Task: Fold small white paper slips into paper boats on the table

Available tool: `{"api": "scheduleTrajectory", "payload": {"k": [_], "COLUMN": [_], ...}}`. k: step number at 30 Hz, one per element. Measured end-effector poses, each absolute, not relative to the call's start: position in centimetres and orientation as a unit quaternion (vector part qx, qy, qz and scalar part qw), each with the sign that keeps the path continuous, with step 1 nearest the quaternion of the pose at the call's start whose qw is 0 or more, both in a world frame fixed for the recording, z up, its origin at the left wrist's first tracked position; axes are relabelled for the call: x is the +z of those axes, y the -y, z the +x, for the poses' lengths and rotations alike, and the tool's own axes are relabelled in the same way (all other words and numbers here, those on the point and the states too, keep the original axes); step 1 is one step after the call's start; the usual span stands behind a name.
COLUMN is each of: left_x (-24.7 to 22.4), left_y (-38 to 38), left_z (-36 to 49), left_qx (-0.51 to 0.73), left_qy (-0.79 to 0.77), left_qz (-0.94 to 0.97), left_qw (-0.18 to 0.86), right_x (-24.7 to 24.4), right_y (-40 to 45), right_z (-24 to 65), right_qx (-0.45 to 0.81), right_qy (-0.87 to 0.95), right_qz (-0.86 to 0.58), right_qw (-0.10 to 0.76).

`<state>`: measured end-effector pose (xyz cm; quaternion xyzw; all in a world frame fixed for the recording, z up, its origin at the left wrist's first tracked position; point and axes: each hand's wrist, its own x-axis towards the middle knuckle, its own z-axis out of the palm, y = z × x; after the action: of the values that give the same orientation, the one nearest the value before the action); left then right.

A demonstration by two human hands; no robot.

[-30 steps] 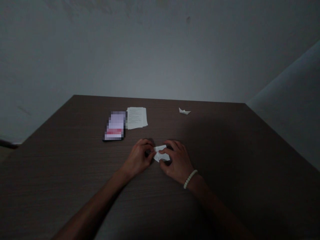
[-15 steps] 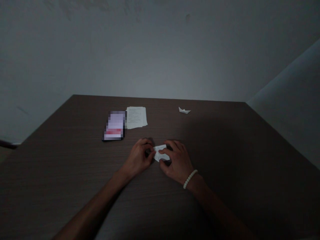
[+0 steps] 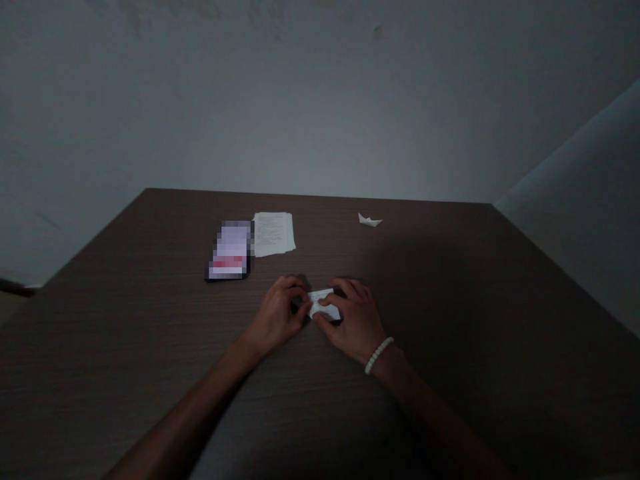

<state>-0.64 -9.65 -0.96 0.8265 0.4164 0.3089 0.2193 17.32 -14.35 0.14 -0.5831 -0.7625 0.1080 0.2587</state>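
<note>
A small folded piece of white printed paper [image 3: 325, 305] lies between my hands, low over the table. My left hand [image 3: 281, 310] pinches its left edge between thumb and fingertips. On the other side my right hand [image 3: 354, 317], with a beaded bracelet [image 3: 379, 355] at its wrist, holds the paper too. Its thumb is at the lower edge, its index finger rests on the face, and the other fingers curl around the right end, hiding that part. Farther back stands a small folded paper boat [image 3: 370, 221].
A phone [image 3: 230, 250] with a lit, blurred screen lies on the dark wooden table [image 3: 150, 320], left of my hands. Right beside it is a stack of printed paper sheets [image 3: 273, 233]. A grey wall [image 3: 320, 100] rises behind the table's far edge.
My right thumb has moved left and slightly up along the paper's lower edge, where a pointed corner showed before. My left hand keeps its pinch.
</note>
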Motion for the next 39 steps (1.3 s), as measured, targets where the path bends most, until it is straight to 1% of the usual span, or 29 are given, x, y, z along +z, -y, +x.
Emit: {"api": "scheduleTrajectory", "payload": {"k": [7,21,29,39], "left_x": [-0.77,-1.32,-1.3,-1.16], "left_y": [9.77,9.83,9.95,10.14], "left_z": [-0.57,-0.57,-0.56,-0.62], "left_qx": [0.302,0.313,0.315,0.309], "left_qy": [-0.428,-0.425,-0.421,-0.419], "left_qz": [0.821,0.825,0.824,0.827], "left_qw": [0.226,0.202,0.211,0.212], "right_x": [0.21,0.32,0.17,0.52], "right_y": [14.34,14.33,14.3,14.14], "right_z": [17.26,17.34,17.51,17.57], "right_qx": [0.112,0.105,0.091,0.108], "right_qy": [0.759,0.783,0.799,0.795], "right_qz": [-0.587,-0.56,-0.547,-0.56], "right_qw": [0.257,0.25,0.233,0.209]}}
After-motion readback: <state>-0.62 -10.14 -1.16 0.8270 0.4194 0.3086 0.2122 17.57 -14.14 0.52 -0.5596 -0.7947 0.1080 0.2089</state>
